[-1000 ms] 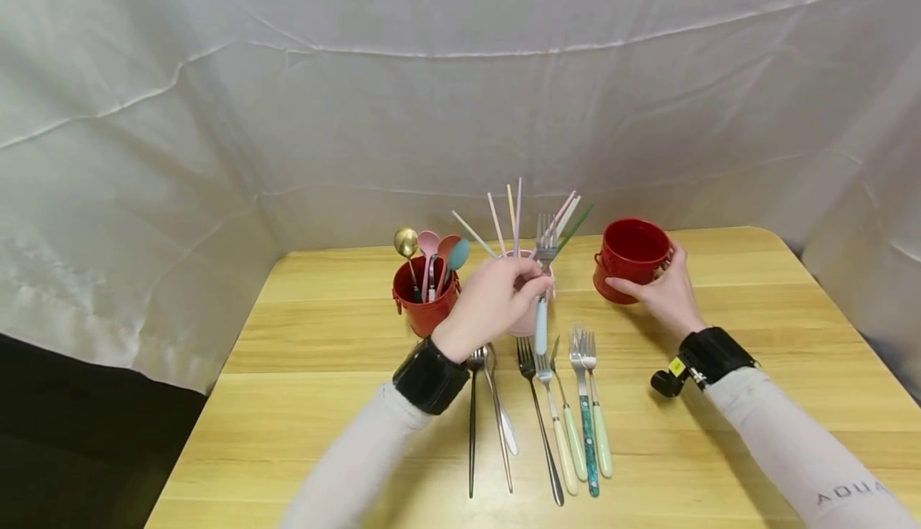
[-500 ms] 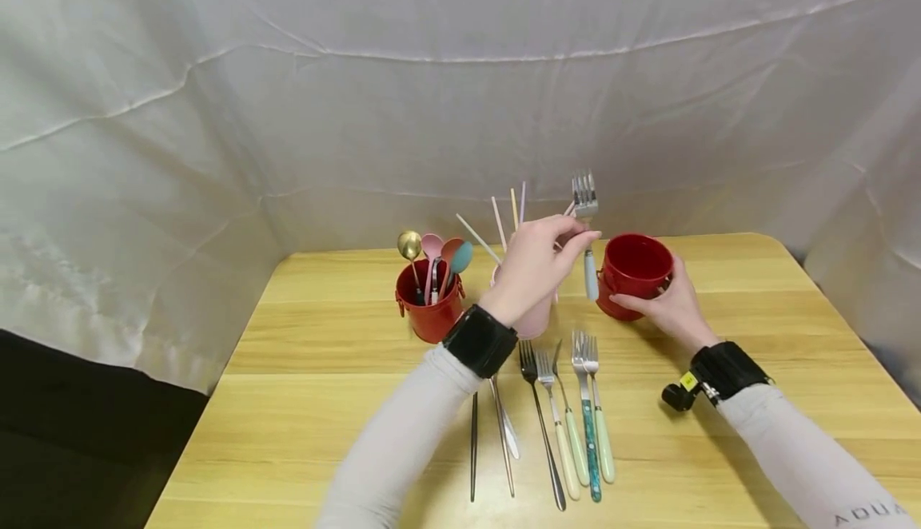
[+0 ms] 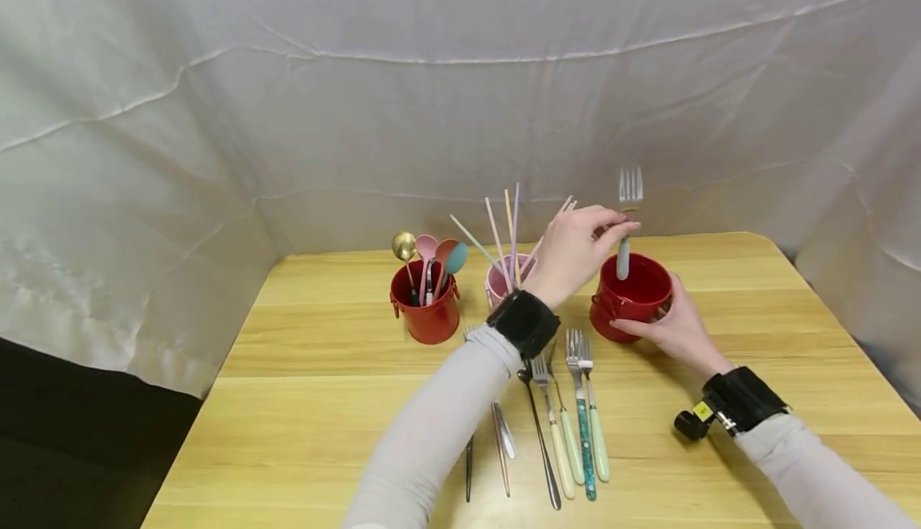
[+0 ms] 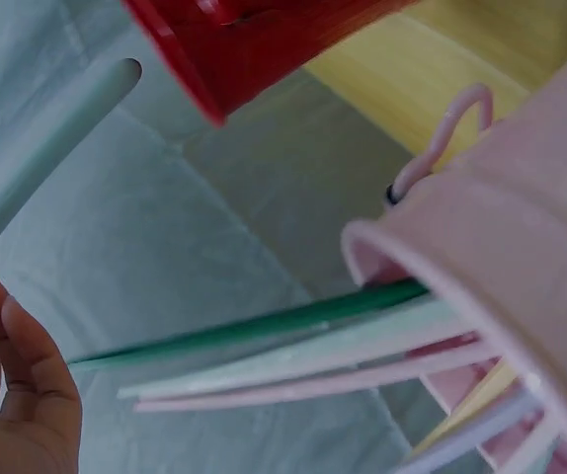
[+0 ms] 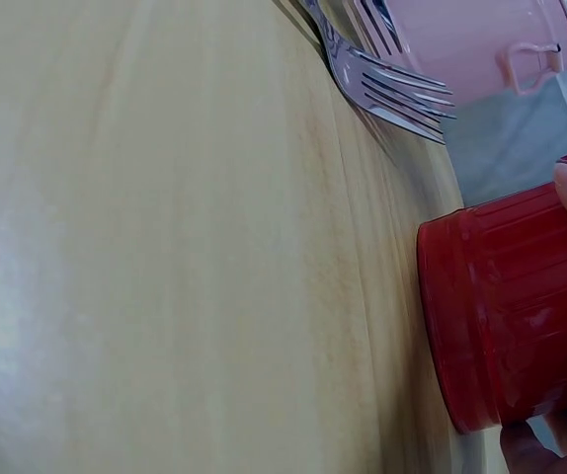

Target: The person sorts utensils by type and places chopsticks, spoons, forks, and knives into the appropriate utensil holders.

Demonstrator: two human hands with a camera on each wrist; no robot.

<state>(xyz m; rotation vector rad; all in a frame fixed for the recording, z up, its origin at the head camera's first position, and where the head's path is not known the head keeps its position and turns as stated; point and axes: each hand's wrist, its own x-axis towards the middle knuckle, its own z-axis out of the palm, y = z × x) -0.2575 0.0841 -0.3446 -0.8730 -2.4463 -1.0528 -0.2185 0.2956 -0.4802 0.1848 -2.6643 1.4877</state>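
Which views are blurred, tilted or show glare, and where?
Head view: sharp and evenly lit, soft shadows under the loose forks. Left wrist view: tilted, the pink metal bucket close and soft-edged. Right wrist view: tilted, pale glare on the wooden table, the red ribbed bucket slightly soft.

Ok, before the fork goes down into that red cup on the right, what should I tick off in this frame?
1. Left hand pinches the fork by its neck: ok.
2. Fork upright, tines up, pale handle pointing down: ok.
3. Handle tip over the mouth of the red cup: ok in the head view; how deep it sits, cannot tell.
4. Right hand holds the cup's side, steadying it: ok.
5. Cup standing upright on the table: ok.
6. Cup free of other cutlery inside: nothing visible, but the bottom is hidden, so cannot tell.
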